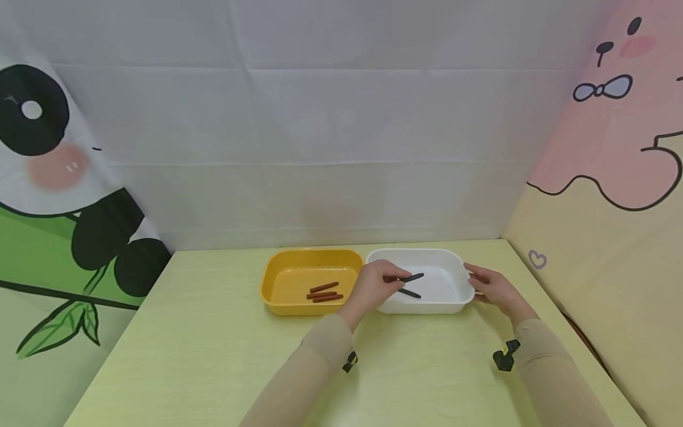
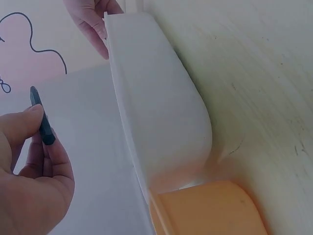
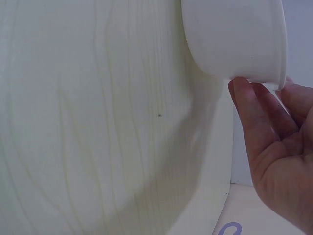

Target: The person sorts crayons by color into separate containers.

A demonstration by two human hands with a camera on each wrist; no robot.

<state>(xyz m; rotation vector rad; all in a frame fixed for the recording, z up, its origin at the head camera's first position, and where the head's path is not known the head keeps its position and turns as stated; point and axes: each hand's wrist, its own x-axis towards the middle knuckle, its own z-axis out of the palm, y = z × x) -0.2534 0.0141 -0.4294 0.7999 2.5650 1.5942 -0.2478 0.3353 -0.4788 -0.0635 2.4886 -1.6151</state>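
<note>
My left hand (image 1: pixel 370 292) is over the left part of the white tray (image 1: pixel 427 303), pinching a dark green crayon (image 2: pixel 43 117) between thumb and fingers. The crayon has a tapered tip and a flat end. Below it, a second dark crayon (image 1: pixel 409 293) lies in the white tray. At the tray's right end, my right hand (image 1: pixel 496 290) holds the rim, thumb on top and fingers curled beneath, as the right wrist view shows. Several reddish-brown crayons (image 1: pixel 322 294) lie in the yellow tray (image 1: pixel 277 279) to the left.
The two trays stand side by side on a pale yellow table (image 1: pixel 213 356), near its back edge. A light grey cloth wall (image 1: pixel 341 118) rises behind. Cartoon-printed panels (image 1: pixel 597 249) flank the table on both sides.
</note>
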